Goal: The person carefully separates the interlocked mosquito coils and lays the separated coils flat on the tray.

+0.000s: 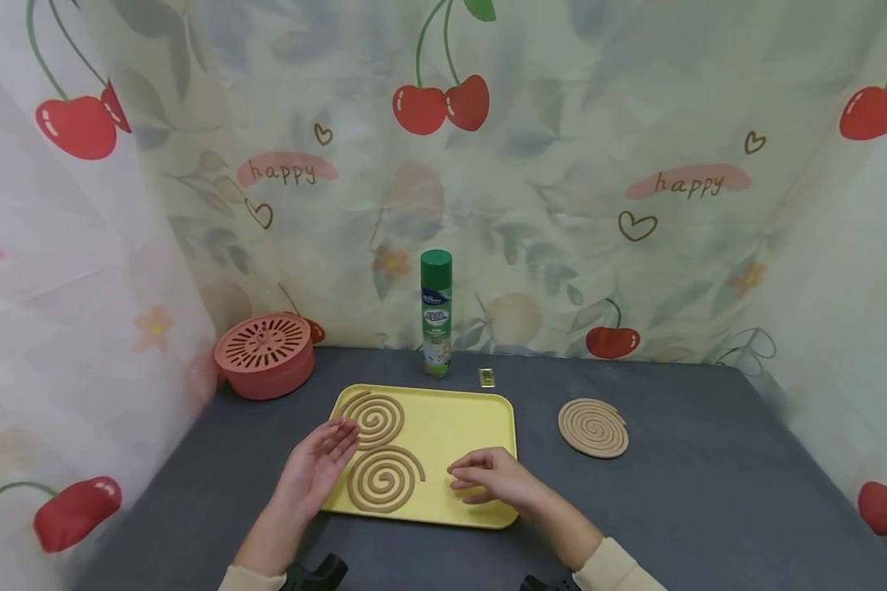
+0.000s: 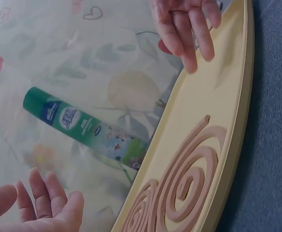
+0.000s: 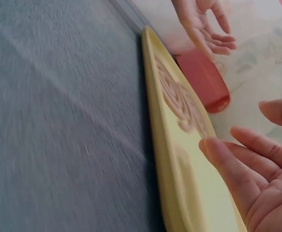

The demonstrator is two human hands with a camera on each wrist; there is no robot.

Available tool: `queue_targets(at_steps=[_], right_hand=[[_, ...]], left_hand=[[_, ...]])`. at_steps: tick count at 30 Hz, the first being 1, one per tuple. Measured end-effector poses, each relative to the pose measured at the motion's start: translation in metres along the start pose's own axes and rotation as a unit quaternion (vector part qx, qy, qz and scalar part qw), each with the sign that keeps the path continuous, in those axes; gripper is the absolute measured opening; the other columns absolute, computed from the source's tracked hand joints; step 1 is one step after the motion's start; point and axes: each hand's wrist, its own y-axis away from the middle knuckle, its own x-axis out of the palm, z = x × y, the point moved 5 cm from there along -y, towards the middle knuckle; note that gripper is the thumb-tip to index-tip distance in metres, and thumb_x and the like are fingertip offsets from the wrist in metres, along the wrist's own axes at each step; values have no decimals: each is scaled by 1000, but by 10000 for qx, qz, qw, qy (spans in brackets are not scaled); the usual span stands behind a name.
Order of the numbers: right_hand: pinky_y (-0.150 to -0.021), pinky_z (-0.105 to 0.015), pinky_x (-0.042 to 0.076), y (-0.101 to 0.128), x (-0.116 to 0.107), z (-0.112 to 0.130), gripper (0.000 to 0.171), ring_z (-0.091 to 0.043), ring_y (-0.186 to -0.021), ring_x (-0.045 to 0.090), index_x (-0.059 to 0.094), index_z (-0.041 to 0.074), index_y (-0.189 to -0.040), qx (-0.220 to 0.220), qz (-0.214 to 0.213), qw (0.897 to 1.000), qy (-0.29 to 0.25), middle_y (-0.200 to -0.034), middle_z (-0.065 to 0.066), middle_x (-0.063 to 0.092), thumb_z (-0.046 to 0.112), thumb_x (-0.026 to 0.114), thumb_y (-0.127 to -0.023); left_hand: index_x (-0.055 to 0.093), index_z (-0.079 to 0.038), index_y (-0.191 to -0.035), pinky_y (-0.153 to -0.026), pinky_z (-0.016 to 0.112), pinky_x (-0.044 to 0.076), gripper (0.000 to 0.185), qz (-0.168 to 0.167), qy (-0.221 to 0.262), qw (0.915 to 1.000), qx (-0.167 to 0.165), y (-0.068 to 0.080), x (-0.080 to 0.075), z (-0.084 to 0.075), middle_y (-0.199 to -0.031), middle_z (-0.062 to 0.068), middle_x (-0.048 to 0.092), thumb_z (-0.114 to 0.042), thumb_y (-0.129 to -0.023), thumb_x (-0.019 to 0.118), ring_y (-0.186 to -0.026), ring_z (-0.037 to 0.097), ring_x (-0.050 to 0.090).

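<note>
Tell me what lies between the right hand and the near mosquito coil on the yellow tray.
Nothing but a bare strip of the yellow tray shows between the right hand and the near mosquito coil; see head view.

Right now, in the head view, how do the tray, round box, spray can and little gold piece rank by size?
1. Yellow tray, clearly largest
2. Round box
3. Spray can, taller than the box but much narrower
4. Gold piece

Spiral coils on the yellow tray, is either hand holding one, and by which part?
Nothing is held: the left hand and right hand are both empty, and the two spiral coils lie on the yellow tray.
</note>
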Motion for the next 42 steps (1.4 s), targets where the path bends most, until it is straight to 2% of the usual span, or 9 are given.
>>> queue_targets(at_steps=[5,8,15,22,27,31,34,39,42], right_hand=[[-86,-39,54,13,-26,2,41,-24,-103,64,57,-9,-118,-58,-87,9998,140,-121,-25,58,23,57,-92],[-88,-39,53,19,-42,0,43,-22,-102,65,56,-9,-120,-115,-147,9998,121,-122,-25,58,24,58,-92],[-90,-36,52,34,-80,-7,53,-20,-103,65,45,-13,-127,-63,-358,9993,-80,-126,-25,56,22,60,-91],[-89,-32,53,50,-114,-12,57,-14,-101,65,44,-13,-129,14,-657,9976,217,-126,-25,56,24,62,-90],[-90,-32,52,57,-135,-19,58,-12,-102,64,40,-13,-132,121,-840,9959,296,-127,-23,56,24,60,-91],[-89,-30,53,62,-153,-27,60,-10,-99,65,37,-13,-134,224,-1181,9927,127,-123,-18,60,23,59,-92],[-87,-27,53,65,-167,-32,60,-8,-96,66,35,-13,-135,194,-1544,9878,-69,-116,-10,65,21,58,-92],[-87,-27,53,72,-189,-38,58,-6,-93,66,30,-13,-137,141,-1995,9791,-374,-107,0,68,18,54,-95],[-85,-26,54,74,-201,-41,56,-5,-92,66,30,-12,-138,169,-2238,9733,-475,-104,2,69,18,53,-95]], left_hand=[[45,-7,-118,-108,34,37,21,173,-307,9994,-5,-6,13,7,-103,0,62,-13,-99,38,-103,12,60],[40,-5,-124,-109,36,35,27,343,-434,9985,-36,-11,24,12,-104,0,62,-12,-99,38,-102,12,60],[37,0,-127,-99,30,44,31,768,-733,9942,-162,-20,57,29,-101,0,61,-11,-98,38,-101,12,59],[29,7,-137,-112,41,29,43,1098,-907,9890,-404,-32,89,49,-104,1,58,-8,-98,38,-103,13,57],[30,9,-138,-113,43,28,45,1233,-1112,9846,-540,-44,111,65,-112,6,57,-9,-98,38,-108,18,56],[30,7,-139,-114,42,27,44,1418,-1201,9801,-703,-54,129,79,-132,20,48,-10,-99,36,-128,32,44],[27,6,-141,-115,42,24,46,1610,-1128,9764,-888,-57,145,88,-144,26,35,-11,-99,35,-137,35,31],[30,4,-142,-115,41,26,45,1773,-1074,9720,-1105,-57,169,100,-145,25,33,-12,-100,35,-136,34,33],[33,3,-141,-114,41,27,44,1709,-1007,9732,-1165,-59,179,108,-144,25,36,-12,-100,36,-135,34,35]])
